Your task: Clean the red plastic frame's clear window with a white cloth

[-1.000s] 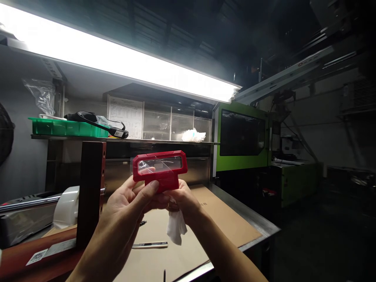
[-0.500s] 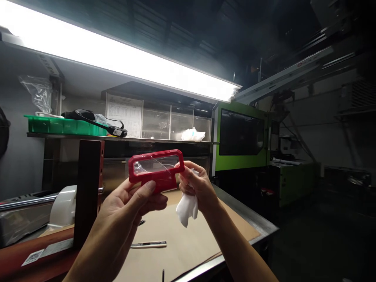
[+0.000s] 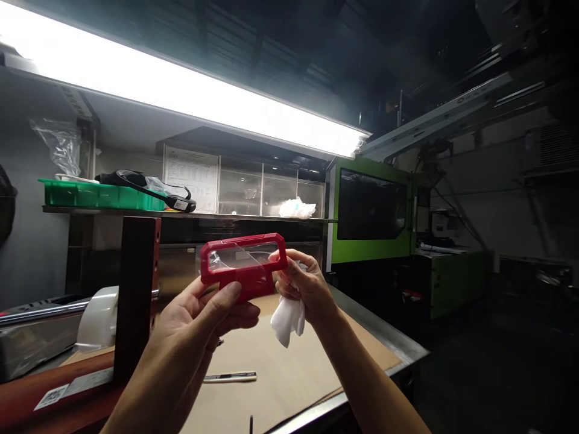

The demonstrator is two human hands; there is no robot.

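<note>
A red plastic frame [image 3: 244,239] with a long window opening is held up over the bench; thin clear film shows across its opening. My left hand [image 3: 212,316] grips its lower tab, thumb in front and fingers behind. At the frame's right end, the fingertips of my right hand [image 3: 310,286] touch the rim. A crumpled white cloth [image 3: 288,319] is bunched in that same hand and hangs below the fingers. On the bench underneath lies a pen-like stick [image 3: 230,377], partly behind my left forearm.
Brown sheeting [image 3: 280,398] covers the metal-edged bench. At left stand a dark red post [image 3: 138,289] and a roll of clear film [image 3: 97,319]. The shelf holds a green tray [image 3: 104,196], a black strapped device [image 3: 178,202] and crumpled white material [image 3: 297,208]. A green machine [image 3: 371,250] stands beyond.
The red frame and my left hand have shifted slightly to the right and down. Both hands keep their hold; the cloth stays in my right hand.
</note>
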